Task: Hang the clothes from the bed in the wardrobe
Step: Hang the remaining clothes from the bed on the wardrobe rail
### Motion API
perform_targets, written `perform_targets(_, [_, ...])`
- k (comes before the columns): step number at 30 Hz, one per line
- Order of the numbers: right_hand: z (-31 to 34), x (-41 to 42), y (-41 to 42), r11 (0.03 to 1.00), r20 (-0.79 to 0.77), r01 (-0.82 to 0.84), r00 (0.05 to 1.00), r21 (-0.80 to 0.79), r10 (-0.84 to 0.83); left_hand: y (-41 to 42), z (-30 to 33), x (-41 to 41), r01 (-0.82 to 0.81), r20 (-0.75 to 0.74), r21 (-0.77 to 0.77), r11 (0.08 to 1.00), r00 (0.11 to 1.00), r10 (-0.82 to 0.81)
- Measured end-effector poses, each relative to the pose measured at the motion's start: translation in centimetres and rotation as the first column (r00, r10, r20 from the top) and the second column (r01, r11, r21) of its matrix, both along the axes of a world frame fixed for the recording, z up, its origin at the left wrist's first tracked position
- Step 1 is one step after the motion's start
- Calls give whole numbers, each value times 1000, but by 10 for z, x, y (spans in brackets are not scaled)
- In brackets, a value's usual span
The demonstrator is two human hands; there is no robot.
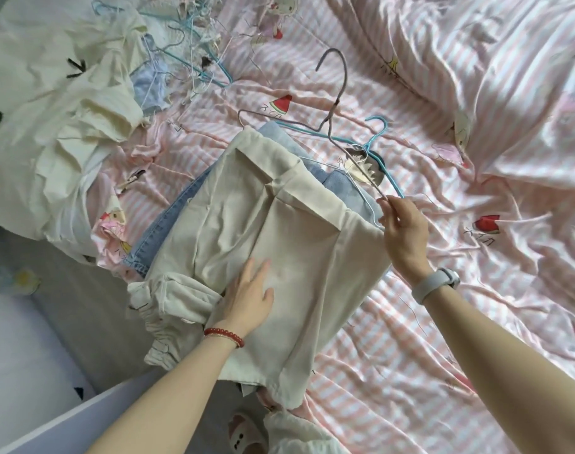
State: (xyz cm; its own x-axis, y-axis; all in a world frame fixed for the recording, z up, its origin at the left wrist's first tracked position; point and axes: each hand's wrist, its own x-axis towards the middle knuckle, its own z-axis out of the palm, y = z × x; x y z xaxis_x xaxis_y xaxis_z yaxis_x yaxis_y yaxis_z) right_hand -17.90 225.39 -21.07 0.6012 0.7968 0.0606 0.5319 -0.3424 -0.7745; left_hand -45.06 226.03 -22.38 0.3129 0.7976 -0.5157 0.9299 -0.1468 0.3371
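Observation:
A cream garment [299, 231] lies folded over the bar of a grey wire hanger [336, 93] on the pink striped bed [443, 322]. My left hand [248, 296] rests flat on the cream cloth near its lower part. My right hand [402, 227] pinches the right end of the grey hanger at the garment's upper right edge. Under the cream garment lie blue jeans [163, 231] and a light blue cloth [345, 188]. A blue hanger [377, 142] lies beside the grey one.
A heap of white and cream clothes [57, 109] covers the bed's left side. Several blue and white hangers [187, 50] lie tangled at the top. A bunched pink striped quilt [508, 77] fills the right. The floor and a slipper [246, 430] show below.

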Motion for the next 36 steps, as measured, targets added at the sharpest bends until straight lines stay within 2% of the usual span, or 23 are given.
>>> perform_targets(1, [9, -1, 0, 999, 31, -11, 999, 38, 9, 9, 11, 0, -89, 105, 85, 992, 991, 80])
perform_targets(3, [27, -4, 5, 996, 115, -31, 993, 83, 21, 36, 38, -2, -205, 262, 303, 931, 957, 125])
perform_targets(5, [49, -11, 13, 991, 188, -59, 981, 122, 35, 71, 74, -6, -236, 320, 487, 841, 944, 79])
perform_targets(7, [72, -19, 26, 974, 250, -130, 965, 186, 81, 104, 113, -10, -230, 320, 607, 761, 947, 30])
perform_targets(9, [95, -29, 41, 945, 322, -205, 940, 256, 116, 126, 149, -15, -222, 291, 645, 732, 956, 33])
perform_targets(13, [143, -57, 76, 873, 434, -313, 891, 375, 133, 146, 198, -43, -188, 236, 654, 733, 971, 39])
perform_targets(14, [154, -66, 85, 856, 438, -334, 887, 395, 144, 147, 211, -55, -206, 250, 684, 700, 967, 41])
perform_targets(17, [187, -99, 107, 792, 478, -411, 861, 451, 175, 138, 248, -101, -275, 289, 822, 499, 956, 50])
perform_targets(20, [221, -151, 120, 736, 485, -462, 850, 495, 207, 106, 276, -154, -376, 363, 850, 370, 926, 108])
perform_targets(22, [245, -193, 123, 683, 479, -504, 842, 529, 250, 75, 293, -191, -402, 382, 880, 252, 915, 128])
perform_targets(25, [283, -264, 115, 525, 536, -642, 763, 559, 361, 14, 320, -250, -454, 437, 888, 71, 881, 181])
perform_targets(29, [327, -360, 82, 197, 681, -844, 523, 499, 513, -71, 353, -319, -492, 508, 860, -135, 799, 322])
perform_targets(33, [354, -457, 25, -62, 754, -897, 328, 438, 570, -162, 371, -366, -470, 512, 858, -208, 752, 414])
perform_targets(36, [368, -514, -27, -252, 808, -877, 220, 409, 547, -236, 369, -399, -534, 583, 809, -244, 679, 447])
